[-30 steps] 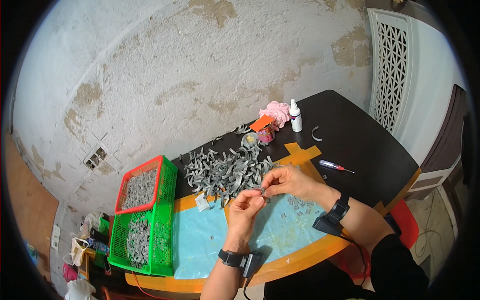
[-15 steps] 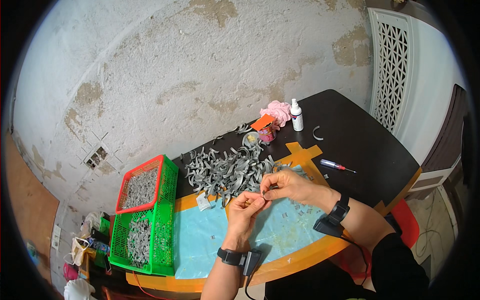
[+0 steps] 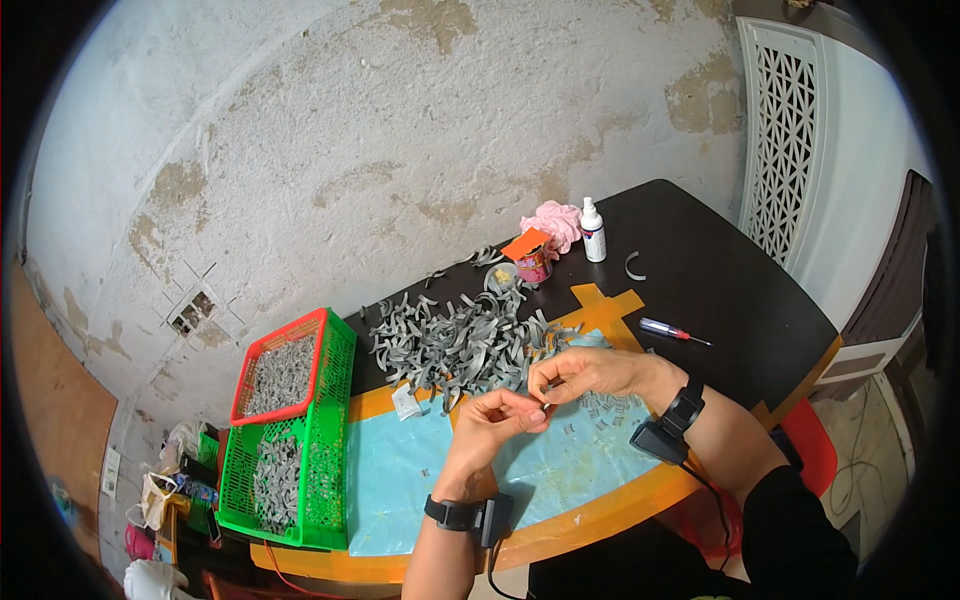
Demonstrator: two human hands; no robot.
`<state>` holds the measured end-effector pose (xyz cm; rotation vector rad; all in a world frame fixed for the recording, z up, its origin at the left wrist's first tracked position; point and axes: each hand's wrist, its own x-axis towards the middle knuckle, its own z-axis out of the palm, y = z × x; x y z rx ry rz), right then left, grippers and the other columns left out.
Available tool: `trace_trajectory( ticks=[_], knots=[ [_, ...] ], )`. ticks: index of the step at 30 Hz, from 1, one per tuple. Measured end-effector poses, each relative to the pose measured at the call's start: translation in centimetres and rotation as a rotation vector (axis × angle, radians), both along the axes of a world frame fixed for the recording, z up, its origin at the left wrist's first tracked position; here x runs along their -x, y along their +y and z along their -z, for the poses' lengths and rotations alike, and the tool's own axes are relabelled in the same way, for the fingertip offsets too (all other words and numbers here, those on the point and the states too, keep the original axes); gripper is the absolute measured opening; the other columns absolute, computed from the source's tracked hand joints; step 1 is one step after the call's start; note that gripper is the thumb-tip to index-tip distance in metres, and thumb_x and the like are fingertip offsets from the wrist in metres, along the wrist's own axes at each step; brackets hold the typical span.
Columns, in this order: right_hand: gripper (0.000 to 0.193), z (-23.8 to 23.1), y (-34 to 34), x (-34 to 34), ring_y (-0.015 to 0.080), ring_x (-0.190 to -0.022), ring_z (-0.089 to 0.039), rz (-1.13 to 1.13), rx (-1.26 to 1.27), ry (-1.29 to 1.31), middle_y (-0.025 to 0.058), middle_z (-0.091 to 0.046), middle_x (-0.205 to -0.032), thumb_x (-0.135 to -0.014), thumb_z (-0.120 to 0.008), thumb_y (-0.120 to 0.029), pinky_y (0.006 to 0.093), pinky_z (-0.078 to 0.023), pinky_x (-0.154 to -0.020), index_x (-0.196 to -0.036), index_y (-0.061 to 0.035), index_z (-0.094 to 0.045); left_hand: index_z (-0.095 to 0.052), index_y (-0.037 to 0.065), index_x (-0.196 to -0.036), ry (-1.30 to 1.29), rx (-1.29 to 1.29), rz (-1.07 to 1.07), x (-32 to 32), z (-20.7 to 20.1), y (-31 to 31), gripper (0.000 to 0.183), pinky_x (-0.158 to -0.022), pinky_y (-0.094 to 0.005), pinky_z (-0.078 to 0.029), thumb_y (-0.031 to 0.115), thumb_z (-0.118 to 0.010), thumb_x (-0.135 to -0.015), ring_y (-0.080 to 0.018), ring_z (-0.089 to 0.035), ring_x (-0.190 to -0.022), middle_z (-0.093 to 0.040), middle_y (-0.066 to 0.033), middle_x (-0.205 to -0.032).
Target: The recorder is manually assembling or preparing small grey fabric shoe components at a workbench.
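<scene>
My left hand (image 3: 492, 428) and my right hand (image 3: 590, 374) meet above the blue sheet (image 3: 400, 500), fingertips nearly touching. Both are closed in a pinch. Between them sits something tiny and dark, mostly hidden by the fingers, too small to name. Just beyond my hands lies a big heap of curved grey strips (image 3: 450, 340). Small flat grey pieces (image 3: 600, 408) are scattered on the sheet beneath and beside my right hand. One more small piece (image 3: 424, 472) lies alone left of my left wrist.
At the left stands a green basket (image 3: 335, 480) holding grey parts, with a red-rimmed basket (image 3: 322, 365) on it. Behind the heap are a tin (image 3: 534, 266), a pink cloth (image 3: 552, 224) and a white spray bottle (image 3: 593, 235). A screwdriver (image 3: 675, 331) lies at the right.
My hands have shifted slightly right, still pinched together. A small grey piece now shows on the sheet left of my left wrist, where none showed before.
</scene>
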<state>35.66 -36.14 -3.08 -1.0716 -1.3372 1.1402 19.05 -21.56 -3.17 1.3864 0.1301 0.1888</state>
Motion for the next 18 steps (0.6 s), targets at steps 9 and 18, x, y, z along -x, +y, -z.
trace_trajectory(
  ticks=[9, 18],
  knots=[
    [0.018, 0.3, -0.2, -0.4, 0.0122, -0.078, -0.063, 0.089, 0.054, 0.095, 0.0042, -0.064, -0.091, -0.088, -0.066, -0.016, 0.0249, -0.051, -0.073, -0.096, -0.0008, -0.061, -0.066, -0.001, -0.092, -0.162, -0.219, -0.131, -0.6, 0.8, -0.6, 0.015, -0.075, -0.0251, -0.053, -0.007, -0.069, -0.078, -0.0141, -0.065, -0.082, -0.068, -0.0082, -0.093],
    [0.02, -0.8, -0.4, 0.5, 0.0142, -0.082, -0.066, 0.159, 0.111, 0.223, 0.0116, -0.067, -0.094, -0.088, -0.066, -0.014, 0.0244, -0.053, -0.075, -0.097, 0.0024, -0.061, -0.064, 0.0, -0.094, -0.245, -0.364, -0.3, -0.7, 1.1, -1.0, 0.02, -0.074, -0.0232, -0.05, -0.007, -0.072, -0.076, -0.0109, -0.062, -0.083, -0.067, -0.0064, -0.095]
  ],
)
